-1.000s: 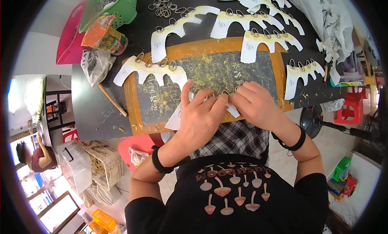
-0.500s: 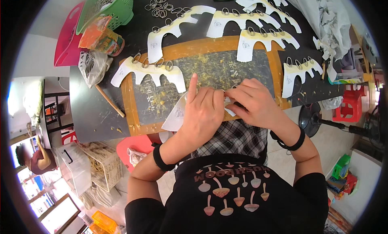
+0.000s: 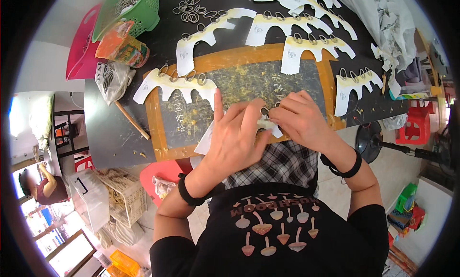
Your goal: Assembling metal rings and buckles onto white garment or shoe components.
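Near the table's front edge, my left hand (image 3: 235, 133) holds a white scalloped piece (image 3: 204, 140), its index finger raised and its thumb and other fingers bent around the piece. A metal ring (image 3: 264, 110) stands at the piece's upper edge, between my hands. My right hand (image 3: 301, 120) pinches the right part of the same edge; what exactly lies under its fingertips is hidden. Just beyond my left hand lies a finished-looking scalloped piece (image 3: 167, 84) with several oval rings along its yellowed edge.
Similar ringed pieces (image 3: 299, 52) lie across the dark table (image 3: 108, 133). Loose metal rings (image 3: 190, 9) are heaped at the back. At the left stand a green basket (image 3: 151, 13), a pink basket (image 3: 79, 52) and an orange-labelled tub (image 3: 129, 52). A thin stick (image 3: 132, 120) lies nearby.
My left hand has turned and its fingers have shifted leftward, uncovering more of the piece and a ring between the hands. My right fingers have drawn closer together on the edge.
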Available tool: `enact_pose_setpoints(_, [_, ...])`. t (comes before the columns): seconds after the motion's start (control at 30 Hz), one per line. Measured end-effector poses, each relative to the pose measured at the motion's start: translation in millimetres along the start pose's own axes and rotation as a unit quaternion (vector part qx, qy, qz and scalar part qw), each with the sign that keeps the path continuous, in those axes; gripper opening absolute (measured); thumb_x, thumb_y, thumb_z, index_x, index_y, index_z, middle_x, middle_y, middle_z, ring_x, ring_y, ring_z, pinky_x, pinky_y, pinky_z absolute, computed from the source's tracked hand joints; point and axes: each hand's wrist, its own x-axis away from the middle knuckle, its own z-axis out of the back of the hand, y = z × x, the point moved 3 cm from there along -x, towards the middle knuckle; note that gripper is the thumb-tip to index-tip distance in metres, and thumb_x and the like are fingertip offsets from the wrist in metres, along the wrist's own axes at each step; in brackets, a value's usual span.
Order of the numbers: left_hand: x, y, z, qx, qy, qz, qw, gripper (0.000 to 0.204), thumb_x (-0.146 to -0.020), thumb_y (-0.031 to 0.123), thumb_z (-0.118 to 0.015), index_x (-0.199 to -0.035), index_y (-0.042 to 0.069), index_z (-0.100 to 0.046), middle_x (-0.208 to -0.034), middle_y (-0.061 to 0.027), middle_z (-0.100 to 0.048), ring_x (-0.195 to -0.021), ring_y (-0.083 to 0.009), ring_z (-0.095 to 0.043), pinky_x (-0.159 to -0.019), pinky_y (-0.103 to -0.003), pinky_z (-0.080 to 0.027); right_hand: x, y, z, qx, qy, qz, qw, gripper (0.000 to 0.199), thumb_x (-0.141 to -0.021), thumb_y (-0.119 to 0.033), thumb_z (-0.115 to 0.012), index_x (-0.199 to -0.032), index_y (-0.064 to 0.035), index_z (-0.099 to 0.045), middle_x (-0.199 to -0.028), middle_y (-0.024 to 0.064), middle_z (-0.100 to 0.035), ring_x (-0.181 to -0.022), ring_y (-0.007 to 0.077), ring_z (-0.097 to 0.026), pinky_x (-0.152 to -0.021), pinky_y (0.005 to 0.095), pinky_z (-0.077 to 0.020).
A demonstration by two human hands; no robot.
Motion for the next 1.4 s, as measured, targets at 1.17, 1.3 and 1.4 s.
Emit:
enact_pose_setpoints(1.17, [48.6,-15.3,-3.8,-0.157,-0.001,-0.102,0.982,0.056,-0.073,0.008,-0.067,-0.128,0.012,-0.062,-0.125,-0.0138,-0.046,-0.112,-0.0284,-0.05,-0.111,-0.067,-0.017,-1.5,5.2,7.1,-0.08,-0.04,-0.092,0.992,0.021,-0.078,-0.01,-0.073,-0.095,-0.0046,-0.061,-0.109,0.005,-0.058,-0.106,0.0279,-0.052,-0.091,0.0418,-0.0407])
enact_pose_setpoints(1.3, [48.1,-25.4,5.3,0.241,0.052,0.104,0.964,0.059,-0.075,0.01,-0.072,-0.132,0.01,-0.057,-0.132,-0.0206,-0.043,-0.118,-0.0339,-0.047,-0.106,-0.053,-0.035,2.2,9.1,6.5,-0.159,-0.107,-0.126,0.973,0.02,-0.079,-0.006,-0.071,-0.089,-0.0056,-0.054,-0.092,0.0053,-0.06,-0.096,0.0272,-0.057,-0.084,0.0435,-0.0423])
enact_pose_setpoints(1.4, [7.4,-3.9,19.8,0.133,0.001,0.044,0.99,0.067,-0.079,0.019,-0.077,-0.138,0.007,-0.049,-0.127,-0.0223,-0.045,-0.117,-0.0381,-0.048,-0.103,-0.062,-0.032,-0.1,-1.3,9.9,-0.291,-0.067,-0.175,0.938,0.024,-0.079,-0.003,-0.069,-0.099,-0.0064,-0.056,-0.083,0.0055,-0.061,-0.081,0.0255,-0.06,-0.076,0.0395,-0.046])
